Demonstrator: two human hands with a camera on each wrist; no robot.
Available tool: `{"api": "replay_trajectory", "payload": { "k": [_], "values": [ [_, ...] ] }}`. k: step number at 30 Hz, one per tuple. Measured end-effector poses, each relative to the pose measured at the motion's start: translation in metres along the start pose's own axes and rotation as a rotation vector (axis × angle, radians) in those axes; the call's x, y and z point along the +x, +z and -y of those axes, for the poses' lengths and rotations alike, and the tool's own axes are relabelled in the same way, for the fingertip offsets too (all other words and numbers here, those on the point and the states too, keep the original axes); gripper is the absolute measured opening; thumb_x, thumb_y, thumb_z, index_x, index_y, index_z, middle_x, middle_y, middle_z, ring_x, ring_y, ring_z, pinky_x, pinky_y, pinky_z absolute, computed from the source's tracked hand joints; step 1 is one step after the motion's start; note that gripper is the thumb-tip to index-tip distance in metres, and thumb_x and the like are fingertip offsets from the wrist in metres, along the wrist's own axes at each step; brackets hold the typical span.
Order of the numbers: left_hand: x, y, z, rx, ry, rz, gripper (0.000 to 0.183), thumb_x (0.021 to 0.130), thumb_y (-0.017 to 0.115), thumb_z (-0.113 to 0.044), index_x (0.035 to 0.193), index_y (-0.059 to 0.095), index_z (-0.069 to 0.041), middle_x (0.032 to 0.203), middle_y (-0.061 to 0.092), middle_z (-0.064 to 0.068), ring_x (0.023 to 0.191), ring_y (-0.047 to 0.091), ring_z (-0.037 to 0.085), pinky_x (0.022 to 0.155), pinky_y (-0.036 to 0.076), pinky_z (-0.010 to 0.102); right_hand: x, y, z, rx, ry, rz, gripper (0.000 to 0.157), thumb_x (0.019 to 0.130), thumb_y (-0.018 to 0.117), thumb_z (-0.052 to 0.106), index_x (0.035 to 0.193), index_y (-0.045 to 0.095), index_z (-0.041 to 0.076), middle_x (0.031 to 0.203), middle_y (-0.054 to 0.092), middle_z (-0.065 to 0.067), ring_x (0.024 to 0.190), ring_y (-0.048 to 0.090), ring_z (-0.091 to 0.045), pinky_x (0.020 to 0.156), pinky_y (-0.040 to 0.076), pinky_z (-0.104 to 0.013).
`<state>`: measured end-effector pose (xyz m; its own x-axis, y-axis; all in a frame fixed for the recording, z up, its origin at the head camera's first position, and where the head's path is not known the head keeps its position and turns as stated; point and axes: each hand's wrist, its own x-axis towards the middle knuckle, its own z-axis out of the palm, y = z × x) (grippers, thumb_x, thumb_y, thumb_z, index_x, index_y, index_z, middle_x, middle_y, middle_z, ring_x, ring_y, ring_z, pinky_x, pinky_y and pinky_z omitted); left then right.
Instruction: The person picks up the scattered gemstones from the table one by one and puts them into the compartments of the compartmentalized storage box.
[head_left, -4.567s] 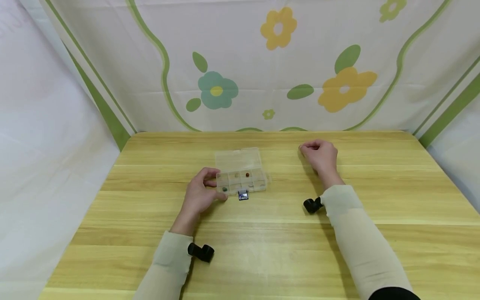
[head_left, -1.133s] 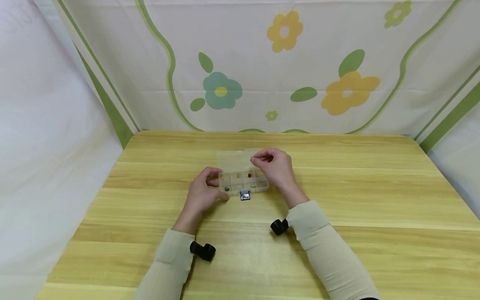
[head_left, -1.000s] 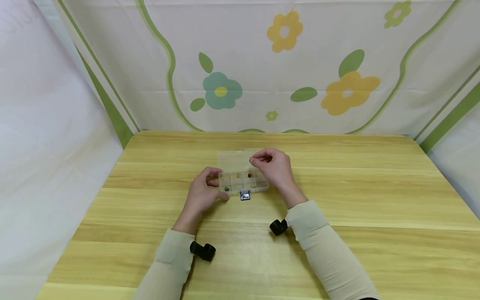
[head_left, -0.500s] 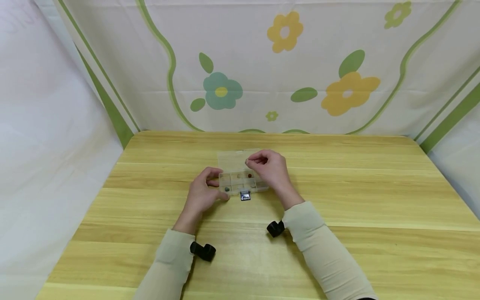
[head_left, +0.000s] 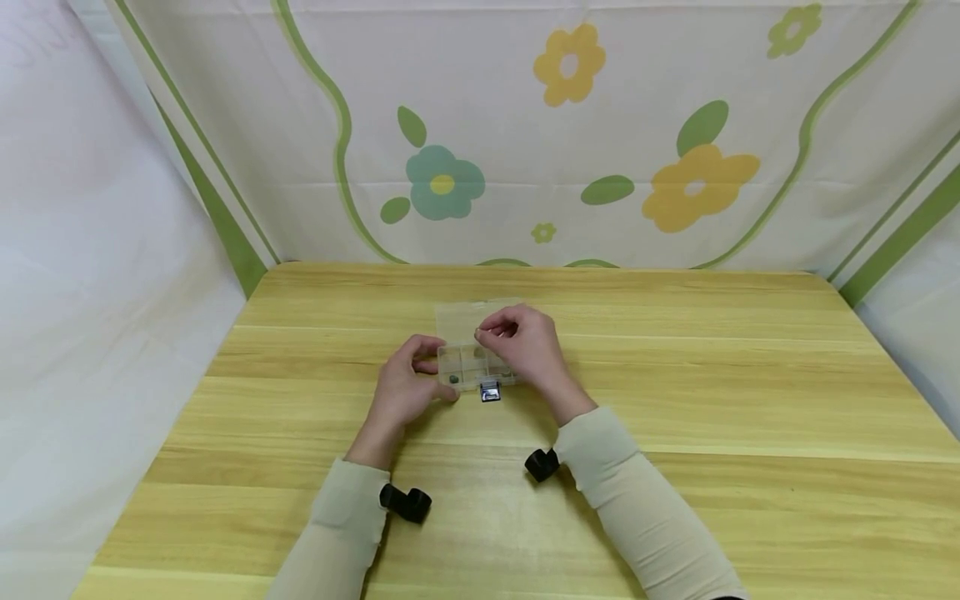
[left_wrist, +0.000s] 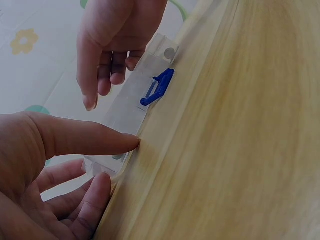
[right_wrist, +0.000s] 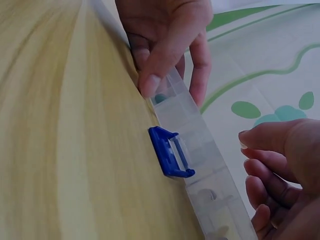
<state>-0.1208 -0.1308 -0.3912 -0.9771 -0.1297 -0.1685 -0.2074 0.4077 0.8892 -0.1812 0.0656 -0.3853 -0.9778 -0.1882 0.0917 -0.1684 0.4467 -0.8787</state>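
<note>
A clear plastic compartment box (head_left: 474, 365) lies on the table with its lid (head_left: 456, 322) folded back and a blue latch (head_left: 490, 391) at the front. My left hand (head_left: 407, 385) grips the box's left end, thumb at the front and fingers behind. A dark green bead (right_wrist: 160, 98) sits in the front left compartment, beside the left thumb. Over the box's right part, my right hand (head_left: 527, 346) pinches a tiny pale piece (right_wrist: 243, 145) between thumb and forefinger; its exact kind cannot be told. This hand hides the rear right compartments in the head view.
The wooden table (head_left: 712, 375) extends around the box on all sides. Behind it hangs a white cloth (head_left: 510, 125) with printed flowers. Black wrist cameras stick out from both sleeves, one black camera (head_left: 542, 465) on the right and another black camera (head_left: 406, 502) on the left.
From the right side of the table, my right hand has come left to the box, then crept farther left over it, covering the red bead. The left hand keeps its grip.
</note>
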Motion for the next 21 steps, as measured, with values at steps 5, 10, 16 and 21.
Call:
{"api": "replay_trajectory", "payload": {
  "k": [5, 10, 16, 21],
  "values": [
    [-0.001, 0.000, 0.000, -0.003, 0.006, 0.003, 0.071, 0.073, 0.088, 0.006, 0.137, 0.067, -0.014, 0.139, 0.069, 0.008, 0.118, 0.065, 0.030, 0.099, 0.055, 0.046, -0.003, 0.005, 0.002, -0.021, -0.030, 0.035, 0.009, 0.095, 0.082, 0.021, 0.100, 0.083, 0.014, 0.101, 0.073, -0.005, 0.089, 0.066, -0.021, 0.078, 0.053, -0.031],
    [0.000, -0.001, 0.000, -0.005, 0.010, 0.008, 0.070, 0.073, 0.088, 0.005, 0.137, 0.067, -0.014, 0.140, 0.069, 0.008, 0.119, 0.065, 0.030, 0.098, 0.054, 0.045, -0.006, 0.010, 0.004, -0.035, -0.058, 0.049, 0.008, 0.095, 0.082, 0.020, 0.099, 0.083, 0.013, 0.100, 0.072, -0.005, 0.087, 0.066, -0.019, 0.077, 0.054, -0.031],
    [0.000, 0.000, -0.001, -0.012, 0.002, 0.015, 0.070, 0.073, 0.088, 0.004, 0.137, 0.068, -0.016, 0.141, 0.068, 0.007, 0.120, 0.065, 0.029, 0.099, 0.054, 0.046, -0.008, 0.017, 0.006, -0.051, -0.085, 0.059, 0.008, 0.094, 0.082, 0.019, 0.098, 0.083, 0.012, 0.096, 0.072, -0.005, 0.084, 0.066, -0.017, 0.076, 0.055, -0.030],
    [0.000, -0.002, 0.001, -0.001, -0.001, 0.014, 0.070, 0.074, 0.089, 0.004, 0.137, 0.067, -0.016, 0.142, 0.068, 0.007, 0.121, 0.066, 0.029, 0.100, 0.054, 0.047, -0.009, 0.021, 0.007, -0.072, -0.090, 0.061, 0.007, 0.094, 0.082, 0.019, 0.098, 0.084, 0.013, 0.094, 0.072, -0.003, 0.082, 0.065, -0.015, 0.076, 0.055, -0.030]
  ]
}}
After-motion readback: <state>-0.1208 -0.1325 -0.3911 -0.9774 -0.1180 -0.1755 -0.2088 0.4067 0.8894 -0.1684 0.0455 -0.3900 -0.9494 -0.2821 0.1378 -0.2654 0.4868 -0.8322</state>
